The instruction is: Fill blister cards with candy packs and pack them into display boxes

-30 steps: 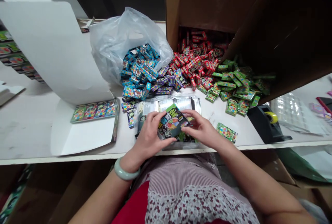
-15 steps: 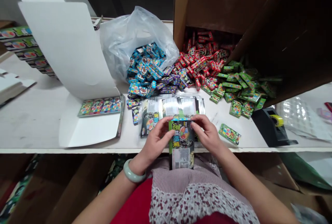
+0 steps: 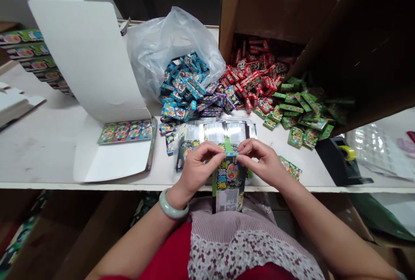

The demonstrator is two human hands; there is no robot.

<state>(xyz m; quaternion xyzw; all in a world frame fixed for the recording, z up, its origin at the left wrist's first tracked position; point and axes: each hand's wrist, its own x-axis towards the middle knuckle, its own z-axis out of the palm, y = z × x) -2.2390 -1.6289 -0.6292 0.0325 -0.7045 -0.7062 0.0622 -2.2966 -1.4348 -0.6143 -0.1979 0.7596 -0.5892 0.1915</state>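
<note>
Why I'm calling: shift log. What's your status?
Left hand and right hand pinching small blue box. Printed black card below it. Silver-backed sheets beyond, not blocking.

Left hand (image 3: 201,164): pinched one end of a blue-green strip (image 3: 231,153), a jade bangle (image 3: 173,205) on its wrist.
Right hand (image 3: 259,161): pinched the strip's other end.
Under the hands: a black-and-green printed card (image 3: 228,189) reached past the edge of the white table (image 3: 97,186), with foil-backed sheets (image 3: 214,133) behind it.
11 o'clock: small blue boxes (image 3: 180,85) lay against a plastic bag (image 3: 168,46).
12 o'clock: small red boxes (image 3: 253,83) spilled from a cardboard carton (image 3: 279,11).
1 o'clock: small green boxes (image 3: 300,107) lay heaped.
3 o'clock: a black tape dispenser (image 3: 337,159) stood.
9 o'clock: a white folder (image 3: 87,63) held a row of colourful packets (image 3: 125,132).
</note>
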